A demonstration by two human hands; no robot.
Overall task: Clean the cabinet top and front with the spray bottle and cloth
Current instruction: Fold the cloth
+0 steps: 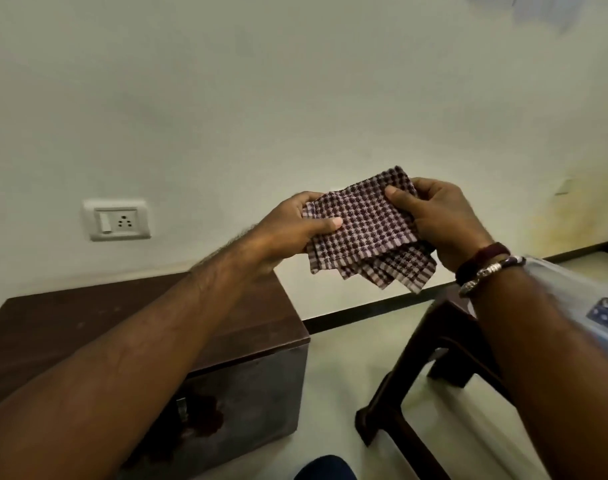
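Note:
A folded checked cloth (364, 230), maroon and white, is held up in the air between both hands, in front of the wall. My left hand (292, 226) grips its left edge with the thumb on top. My right hand (441, 216) grips its right edge, thumb pressed on the cloth. Below and to the left stands the low dark brown cabinet (53, 327); its top is partly hidden by my left forearm and its front (254, 393) shows a worn, stained patch. No spray bottle is in view.
A dark wooden stool or chair frame (430, 344) stands on the pale floor to the right of the cabinet. A white wall socket with a switch (117, 220) is above the cabinet. A black skirting strip (364, 311) runs along the wall's foot.

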